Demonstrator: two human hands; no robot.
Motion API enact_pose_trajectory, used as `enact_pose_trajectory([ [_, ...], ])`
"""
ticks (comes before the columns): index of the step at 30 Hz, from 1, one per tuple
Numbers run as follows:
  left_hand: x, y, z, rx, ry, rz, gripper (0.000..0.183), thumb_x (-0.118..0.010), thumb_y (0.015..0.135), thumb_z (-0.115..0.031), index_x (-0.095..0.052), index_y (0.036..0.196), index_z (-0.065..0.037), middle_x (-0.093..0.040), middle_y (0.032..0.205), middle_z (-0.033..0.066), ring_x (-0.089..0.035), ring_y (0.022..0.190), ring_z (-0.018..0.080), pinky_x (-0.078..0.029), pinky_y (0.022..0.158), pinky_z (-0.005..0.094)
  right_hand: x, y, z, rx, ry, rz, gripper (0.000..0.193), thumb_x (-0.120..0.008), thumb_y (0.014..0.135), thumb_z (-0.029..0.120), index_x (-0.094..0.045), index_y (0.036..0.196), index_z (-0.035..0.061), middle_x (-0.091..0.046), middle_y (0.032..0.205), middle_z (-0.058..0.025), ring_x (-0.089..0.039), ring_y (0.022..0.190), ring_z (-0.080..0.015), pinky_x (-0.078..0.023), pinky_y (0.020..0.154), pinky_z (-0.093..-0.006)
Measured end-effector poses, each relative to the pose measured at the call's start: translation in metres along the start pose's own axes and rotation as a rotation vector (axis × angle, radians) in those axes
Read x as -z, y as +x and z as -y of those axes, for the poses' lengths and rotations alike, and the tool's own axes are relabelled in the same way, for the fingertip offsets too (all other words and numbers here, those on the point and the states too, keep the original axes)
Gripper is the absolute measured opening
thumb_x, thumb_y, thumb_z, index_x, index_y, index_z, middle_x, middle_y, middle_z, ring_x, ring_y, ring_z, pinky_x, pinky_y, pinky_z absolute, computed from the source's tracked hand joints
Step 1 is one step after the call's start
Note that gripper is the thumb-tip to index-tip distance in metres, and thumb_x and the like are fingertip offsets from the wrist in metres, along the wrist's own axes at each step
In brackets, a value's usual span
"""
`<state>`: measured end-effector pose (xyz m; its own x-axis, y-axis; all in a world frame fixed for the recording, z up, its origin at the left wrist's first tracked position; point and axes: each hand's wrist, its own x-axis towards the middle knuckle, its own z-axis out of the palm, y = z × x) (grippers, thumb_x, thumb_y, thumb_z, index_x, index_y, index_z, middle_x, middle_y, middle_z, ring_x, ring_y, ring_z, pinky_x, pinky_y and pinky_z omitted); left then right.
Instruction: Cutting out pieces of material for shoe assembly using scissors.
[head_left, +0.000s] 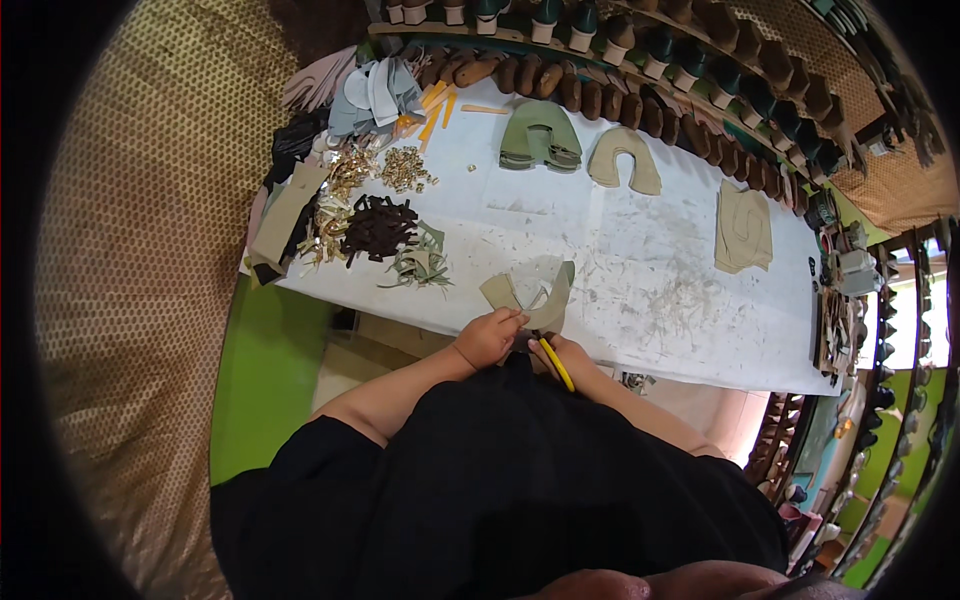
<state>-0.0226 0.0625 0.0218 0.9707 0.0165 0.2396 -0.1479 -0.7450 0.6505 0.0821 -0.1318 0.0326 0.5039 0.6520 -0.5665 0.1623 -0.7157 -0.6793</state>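
At the table's near edge, my left hand [491,337] is closed on a curved, U-shaped shoe upper piece [555,308], beige with a greenish part at one end. The piece arches over the tabletop in front of my hands. Close beside it, my right hand [562,358] is wrapped around yellow-handled scissors [556,364]. Their dark end lies at the lower edge of the piece, by my left fingertips. Whether the blades touch the material is too small to tell. Part of my right fingers is hidden behind the handle.
On the white table [640,240] lie stacked green uppers [540,122], beige uppers [603,160] and flat beige pieces [744,225]. Leftward are dark strips [380,228], green scraps [420,262], gold-coloured small parts [405,168] and grey material [375,95]. Shoe lasts [590,98] line the far edge.
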Motion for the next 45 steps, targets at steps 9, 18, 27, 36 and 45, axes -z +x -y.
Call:
enact_pose_trajectory([
  [9, -0.001, -0.001, -0.003, -0.080, 0.044, 0.011, 0.048, -0.061, 0.078, 0.001, -0.061, 0.125, -0.008, -0.063, 0.113, 0.0138, -0.065, 0.100, 0.0307, -0.056, 0.082, 0.0357, -0.005, 0.001, -0.004, 0.101, 0.091, -0.030, 0.059, -0.055, 0.093, 0.057, -0.058, 0.125, 0.0064, -0.068, 0.104, -0.0248, -0.063, 0.100, -0.0437, -0.050, 0.084, -0.0459],
  [18, 0.001, -0.003, -0.004, -0.078, 0.040, 0.015, 0.049, -0.060, 0.078, 0.001, -0.061, 0.126, -0.009, -0.063, 0.115, 0.0143, -0.066, 0.098, 0.0311, -0.056, 0.081, 0.0363, -0.004, -0.004, 0.002, 0.163, 0.056, -0.029, 0.045, -0.056, 0.097, 0.044, -0.059, 0.121, 0.0060, -0.067, 0.105, -0.0247, -0.062, 0.100, -0.0441, -0.050, 0.083, -0.0461],
  [27, 0.007, 0.004, -0.015, -0.145, 0.029, -0.036, 0.034, -0.063, 0.080, -0.002, -0.065, 0.113, -0.007, -0.065, 0.105, 0.0132, -0.068, 0.088, 0.0305, -0.056, 0.074, 0.0369, -0.020, 0.030, -0.035, 0.213, 0.038, 0.004, 0.055, -0.059, 0.092, 0.051, -0.059, 0.128, 0.0092, -0.065, 0.118, -0.0208, -0.063, 0.105, -0.0382, -0.049, 0.090, -0.0406],
  [36, 0.020, 0.007, -0.003, -0.031, 0.160, 0.036, 0.074, -0.076, 0.076, -0.030, -0.045, 0.138, -0.001, -0.050, 0.137, 0.0202, -0.049, 0.127, 0.0372, -0.042, 0.104, 0.0451, -0.006, 0.032, -0.024, 0.276, 0.134, 0.150, 0.055, -0.052, 0.096, 0.050, -0.054, 0.134, 0.0101, -0.057, 0.134, -0.0177, -0.053, 0.124, -0.0343, -0.043, 0.101, -0.0382],
  [45, 0.005, 0.000, 0.021, 0.089, 0.390, 0.173, 0.083, -0.072, 0.081, -0.042, -0.039, 0.144, 0.001, -0.039, 0.150, 0.0205, -0.037, 0.140, 0.0345, -0.032, 0.113, 0.0486, 0.003, 0.026, -0.016, 0.608, -0.259, 0.066, 0.049, -0.048, 0.100, 0.041, -0.050, 0.137, 0.0103, -0.056, 0.136, -0.0181, -0.051, 0.124, -0.0353, -0.042, 0.102, -0.0375],
])
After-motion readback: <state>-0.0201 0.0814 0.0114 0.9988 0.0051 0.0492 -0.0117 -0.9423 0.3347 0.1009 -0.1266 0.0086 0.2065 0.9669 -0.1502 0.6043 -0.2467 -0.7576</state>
